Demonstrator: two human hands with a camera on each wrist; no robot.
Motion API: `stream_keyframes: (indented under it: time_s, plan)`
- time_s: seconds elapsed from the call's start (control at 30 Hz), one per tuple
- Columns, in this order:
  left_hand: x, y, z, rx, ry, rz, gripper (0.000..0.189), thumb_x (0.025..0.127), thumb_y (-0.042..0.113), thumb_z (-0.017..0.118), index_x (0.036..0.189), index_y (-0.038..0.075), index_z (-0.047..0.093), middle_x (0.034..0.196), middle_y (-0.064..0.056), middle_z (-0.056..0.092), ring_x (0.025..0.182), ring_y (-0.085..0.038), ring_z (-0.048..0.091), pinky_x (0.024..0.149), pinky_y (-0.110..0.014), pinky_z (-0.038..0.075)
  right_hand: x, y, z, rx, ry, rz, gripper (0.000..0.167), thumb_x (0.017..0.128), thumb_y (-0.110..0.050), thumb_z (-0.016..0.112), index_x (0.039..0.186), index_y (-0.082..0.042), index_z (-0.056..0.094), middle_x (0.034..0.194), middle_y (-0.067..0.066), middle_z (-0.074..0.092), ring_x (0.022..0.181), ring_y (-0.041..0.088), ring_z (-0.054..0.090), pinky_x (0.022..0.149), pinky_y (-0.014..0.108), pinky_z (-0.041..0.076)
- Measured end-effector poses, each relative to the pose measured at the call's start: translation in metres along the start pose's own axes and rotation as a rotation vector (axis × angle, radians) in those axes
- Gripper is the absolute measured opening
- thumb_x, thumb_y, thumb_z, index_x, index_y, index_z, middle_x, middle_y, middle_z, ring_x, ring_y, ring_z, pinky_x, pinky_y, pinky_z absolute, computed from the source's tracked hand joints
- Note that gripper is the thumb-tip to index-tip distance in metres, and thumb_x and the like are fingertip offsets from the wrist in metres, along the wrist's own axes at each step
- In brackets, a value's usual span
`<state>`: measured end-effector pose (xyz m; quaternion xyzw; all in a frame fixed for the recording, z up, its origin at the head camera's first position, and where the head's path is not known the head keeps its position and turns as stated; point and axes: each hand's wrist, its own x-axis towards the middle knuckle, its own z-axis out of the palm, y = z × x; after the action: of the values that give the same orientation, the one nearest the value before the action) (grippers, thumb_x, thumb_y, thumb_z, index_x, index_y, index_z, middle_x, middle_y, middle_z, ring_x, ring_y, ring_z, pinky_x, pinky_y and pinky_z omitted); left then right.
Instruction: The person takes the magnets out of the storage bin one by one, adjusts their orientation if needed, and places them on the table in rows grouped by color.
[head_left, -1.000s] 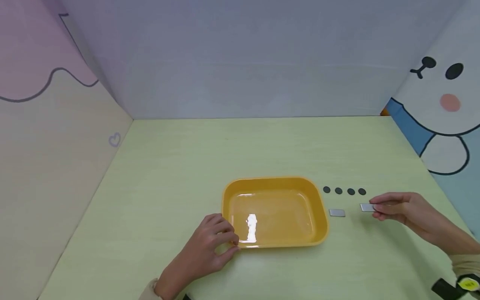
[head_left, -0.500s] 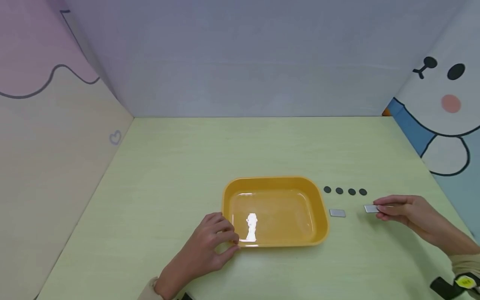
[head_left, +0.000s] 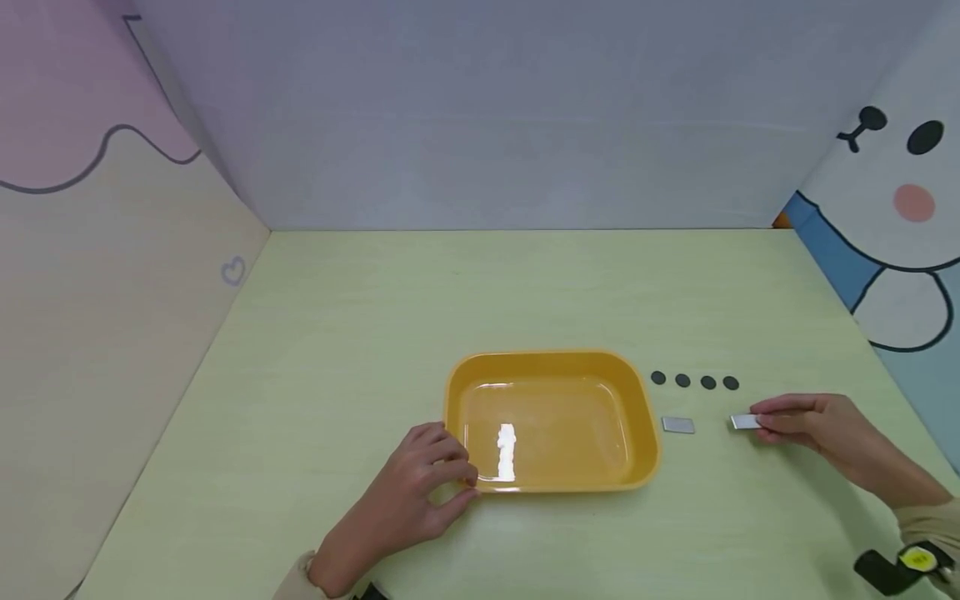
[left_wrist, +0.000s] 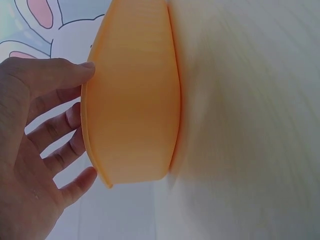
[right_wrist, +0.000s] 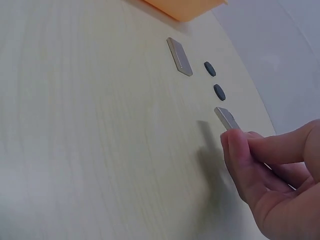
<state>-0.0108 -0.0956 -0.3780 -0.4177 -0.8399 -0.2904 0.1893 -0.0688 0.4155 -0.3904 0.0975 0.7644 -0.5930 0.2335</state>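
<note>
A yellow-orange rectangular tray (head_left: pixel 562 437) lies on the table in the head view. At its near left corner my left hand (head_left: pixel 416 483) pinches the rim. The left wrist view puts the thumb (left_wrist: pixel 75 74) outside the tray wall (left_wrist: pixel 132 100) and the other fingers over the rim. To the right, my right hand (head_left: pixel 821 433) pinches a thin silver rectangular block (head_left: pixel 744 422) by one end. That block (right_wrist: pixel 226 117) is raised over the table, with a shadow below. A similar silver block (head_left: pixel 678 425) lies flat between it and the tray.
Several small dark discs (head_left: pixel 682 381) lie in a row just behind the silver blocks, right of the tray. A pale back wall (head_left: pixel 510 125) and printed side panels (head_left: pixel 911 304) enclose the light green table (head_left: pixel 360 333).
My right hand has drawn slightly right and down with the silver block, away from the one on the table. My left hand keeps its place at the tray corner.
</note>
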Motion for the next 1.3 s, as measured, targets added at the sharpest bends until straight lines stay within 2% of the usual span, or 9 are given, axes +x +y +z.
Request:
stream_keyframes:
  time_s: [0.17,0.4,0.7,0.83,1.13,1.3]
  plan:
    - [-0.002,-0.003,0.002,0.001,-0.006,0.003,0.014,0.072,0.015,0.076,0.075,0.020,0.063,0.080,0.010,0.055,0.081,-0.011,0.050,0.089,-0.038,0.044,0.002,0.004,0.005,-0.155,0.046,0.010,0.029,0.088,-0.004,0.062,0.111,0.013,0.061,0.093,0.003,0.070,0.081,0.015,0.070,0.073,0.027,0.055]
    - [-0.004,-0.004,0.003,0.005,-0.002,0.013,0.016,0.070,0.014,0.077,0.075,0.020,0.064,0.080,0.011,0.056,0.081,-0.010,0.051,0.087,-0.038,0.044,0.004,0.003,0.011,-0.264,0.071,0.004,0.040,0.087,-0.011,0.066,0.115,0.016,0.057,0.089,0.010,0.071,0.076,0.016,0.069,0.069,0.025,0.055]
    - [-0.003,-0.002,0.000,0.012,-0.006,0.020,0.015,0.069,0.014,0.078,0.075,0.020,0.065,0.080,0.010,0.057,0.080,-0.011,0.051,0.086,-0.037,0.045,0.004,0.004,0.021,-0.551,0.202,-0.112,0.035,0.081,-0.023,0.074,0.102,0.005,0.068,0.081,0.007,0.068,0.064,0.013,0.059,0.055,0.026,0.050]
    - [-0.002,-0.001,-0.001,0.011,-0.009,0.017,0.015,0.069,0.014,0.078,0.074,0.020,0.065,0.080,0.010,0.058,0.080,-0.011,0.051,0.085,-0.036,0.045,0.003,0.003,0.027,-0.598,0.217,-0.160,0.027,0.078,-0.016,0.076,0.097,0.003,0.070,0.083,0.008,0.067,0.061,0.013,0.058,0.051,0.027,0.049]
    - [0.000,-0.001,0.000,0.010,-0.007,0.032,0.015,0.068,0.014,0.078,0.074,0.020,0.065,0.080,0.010,0.058,0.080,-0.011,0.051,0.085,-0.036,0.045,0.002,0.001,0.029,-0.722,0.189,-0.251,0.016,0.079,-0.006,0.073,0.094,-0.001,0.072,0.083,0.008,0.066,0.060,0.011,0.057,0.047,0.026,0.047]
    - [0.000,-0.004,0.000,0.005,-0.010,0.031,0.015,0.068,0.013,0.078,0.074,0.019,0.066,0.080,0.009,0.058,0.080,-0.011,0.051,0.086,-0.036,0.045,0.003,0.002,0.030,-0.809,0.206,-0.394,0.018,0.075,-0.002,0.075,0.093,-0.006,0.073,0.083,0.004,0.066,0.063,0.005,0.055,0.049,0.023,0.045]
